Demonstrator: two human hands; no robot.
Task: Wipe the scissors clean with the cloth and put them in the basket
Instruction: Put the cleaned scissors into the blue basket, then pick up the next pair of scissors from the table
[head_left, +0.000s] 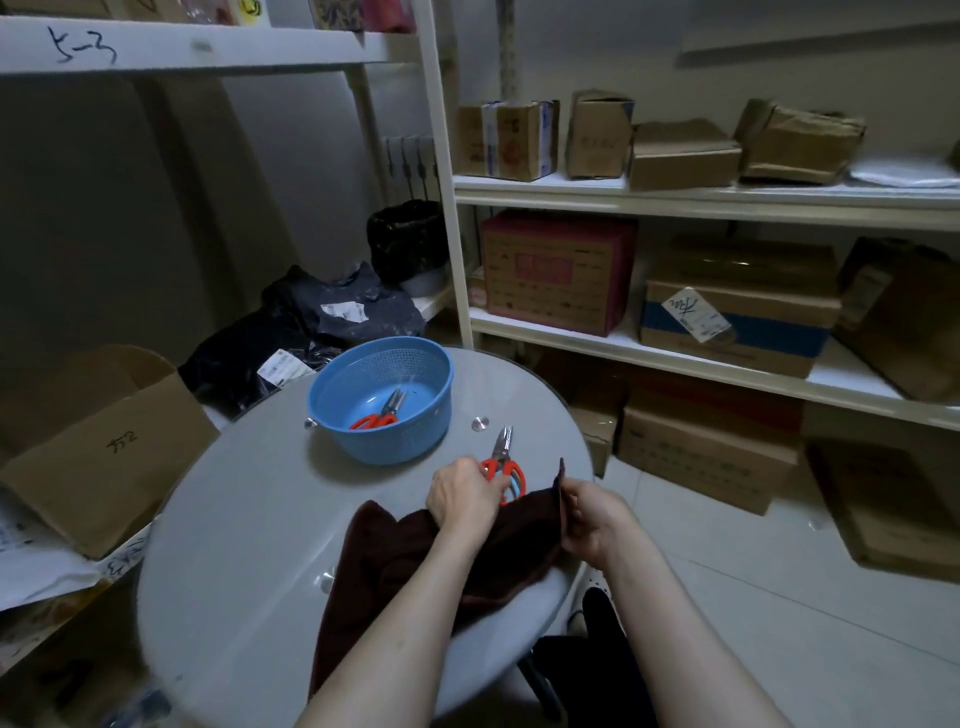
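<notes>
One pair of scissors (382, 413) already lies in the blue basket (332, 387). The left hand (460, 499) grips a second pair (503, 465) by its orange handles just above the surface (249, 519), blades pointing away. The right hand (589, 519) pinches the dark cloth (405, 551); wiping and basketing remain.

both forearms bare, reaching in from bottom edge, left hand (462, 501) knuckles-up, fingers curled round handle of red scissors (505, 460), right hand (592, 522) just beside it (not touching), fingers pinching upturned edge of dark brown cloth (395, 551)
</notes>
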